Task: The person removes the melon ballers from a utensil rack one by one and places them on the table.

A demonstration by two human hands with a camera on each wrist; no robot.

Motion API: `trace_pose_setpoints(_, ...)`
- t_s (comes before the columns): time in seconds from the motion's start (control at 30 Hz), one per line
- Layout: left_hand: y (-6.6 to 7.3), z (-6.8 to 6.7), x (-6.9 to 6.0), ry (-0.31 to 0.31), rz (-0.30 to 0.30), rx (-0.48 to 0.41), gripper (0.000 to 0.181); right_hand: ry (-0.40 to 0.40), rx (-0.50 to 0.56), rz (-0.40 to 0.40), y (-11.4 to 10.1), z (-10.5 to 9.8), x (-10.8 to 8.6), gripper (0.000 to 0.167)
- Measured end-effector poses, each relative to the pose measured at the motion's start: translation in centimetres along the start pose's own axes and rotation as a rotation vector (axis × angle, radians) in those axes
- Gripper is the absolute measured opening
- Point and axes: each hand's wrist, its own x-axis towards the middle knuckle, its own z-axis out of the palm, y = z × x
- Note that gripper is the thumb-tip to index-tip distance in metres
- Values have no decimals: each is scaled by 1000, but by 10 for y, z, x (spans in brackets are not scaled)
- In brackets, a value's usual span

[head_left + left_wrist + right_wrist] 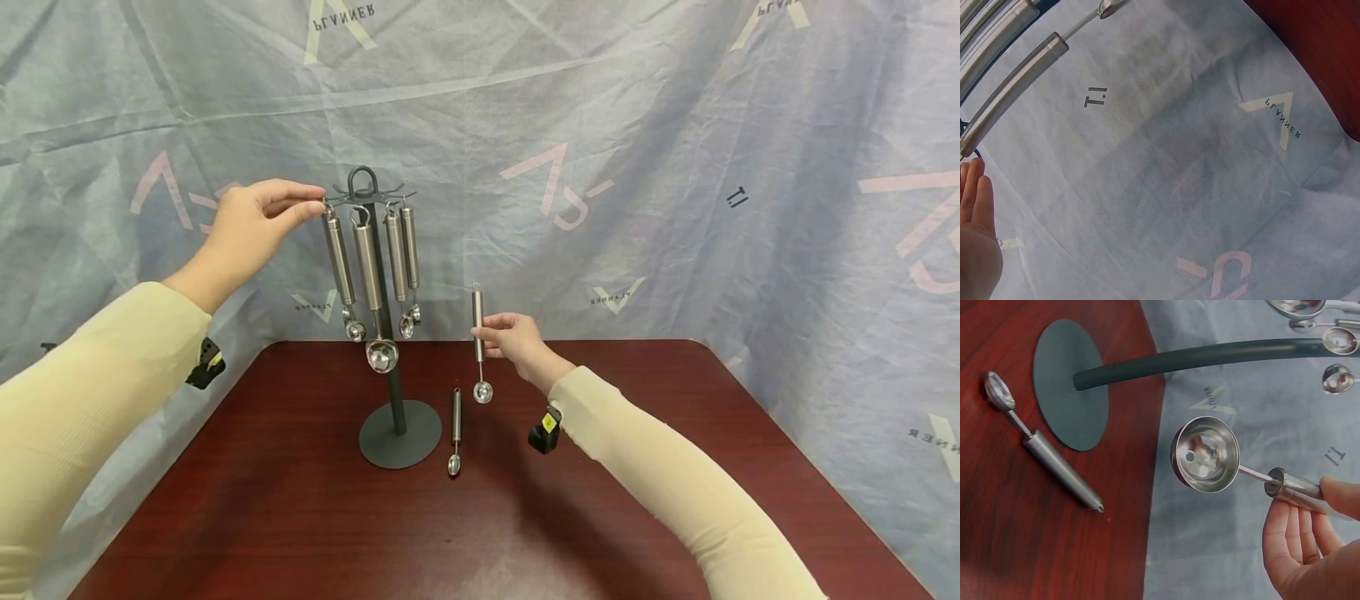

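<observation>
A dark grey rack (397,392) stands upright, and several steel melon ballers (366,267) hang from its hooks. At its left side, my left hand (255,225) pinches the top end of the leftmost hanging melon baller (340,258), close to the hook. The left wrist view shows that hand (979,231) only partly, its contact point hidden. To the right of the rack, my right hand (517,340) grips another melon baller (477,325) by its handle. Its round bowl (1207,455) hangs down, above the table. A smaller scoop with an oval bowl (456,425) lies beside the rack's round base (1066,387).
The dark red wooden table (360,533) reaches back to a grey printed cloth (675,208), which hangs behind it and along the sides. A black wrist camera (545,431) sits under the right sleeve, and another (206,365) under the left.
</observation>
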Motion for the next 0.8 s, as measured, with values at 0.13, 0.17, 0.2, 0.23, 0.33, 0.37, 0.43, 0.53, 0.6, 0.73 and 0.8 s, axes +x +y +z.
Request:
trace_pose_setpoints(0.13, 2, 1, 0, 5, -7, -3, 43, 0, -6, 32, 7, -2, 0, 27)
trace_pose_setpoints(0.17, 2, 1, 0, 7, -9, -4, 43, 1, -8, 39, 9, -3, 0, 27)
trace_pose_setpoints(0.2, 3, 2, 0, 9, -11, -5, 43, 2, -10, 43, 10, -3, 0, 27)
trace_pose_setpoints(0.23, 3, 2, 0, 10, -12, -4, 43, 3, -10, 47, 12, -4, 0, 27)
trace_pose_setpoints(0.33, 3, 3, 0, 12, -13, -3, 44, 12, -8, 49, 16, -5, 1, 24)
trace_pose_setpoints(0.37, 3, 3, 0, 10, -17, -7, 45, 12, -5, 51, 18, -5, 1, 23)
trace_pose_setpoints(0.43, 2, 4, 0, 9, -25, -9, 46, 14, 0, 57, 21, -5, 1, 23)
trace_pose_setpoints(0.53, 1, 4, -1, 6, -34, -9, 48, 14, 1, 74, 26, -4, 0, 23)
trace_pose_setpoints(0.6, 0, 4, -2, 5, -39, -5, 49, 14, -2, 80, 30, -2, 0, 25)
trace_pose_setpoints(0.73, 1, 2, -4, 11, -33, 14, 50, 8, -4, 93, 36, 0, 0, 26)
trace_pose_setpoints(0.8, 1, 2, -4, 15, -24, 21, 49, 6, -6, 96, 40, 1, 0, 27)
